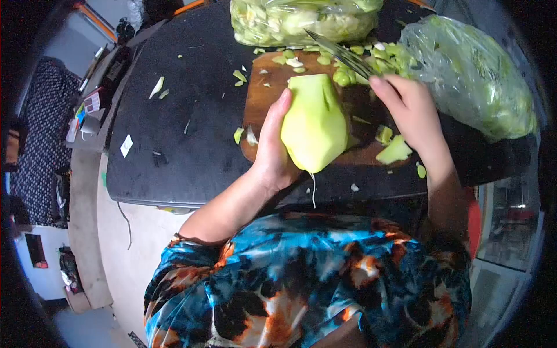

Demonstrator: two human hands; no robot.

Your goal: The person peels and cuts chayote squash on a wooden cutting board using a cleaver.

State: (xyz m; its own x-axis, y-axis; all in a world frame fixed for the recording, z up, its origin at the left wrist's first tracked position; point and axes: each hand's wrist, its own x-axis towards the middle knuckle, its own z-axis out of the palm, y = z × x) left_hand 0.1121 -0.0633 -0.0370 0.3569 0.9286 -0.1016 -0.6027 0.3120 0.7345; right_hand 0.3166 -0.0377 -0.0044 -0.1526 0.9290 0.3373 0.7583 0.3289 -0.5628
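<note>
A large pale green peeled vegetable (315,124), flat at its top end, is held above the wooden cutting board (264,95). My left hand (275,142) is wrapped round its left side and underside. To the right, my right hand (406,104) grips the handle of a knife (342,55), whose dark, streaked blade points up and left over the board's far edge. The blade is apart from the vegetable. Green cut pieces (345,76) lie heaped under and beyond the blade, and a larger flat piece (394,150) rests at the board's right edge.
A clear plastic bag of cut greens (304,26) stands behind the board. Another bulging bag (470,75) lies on the right. Scraps, including a pale sliver (156,87), are scattered over the dark table (174,139). Shelves with small items stand at the left.
</note>
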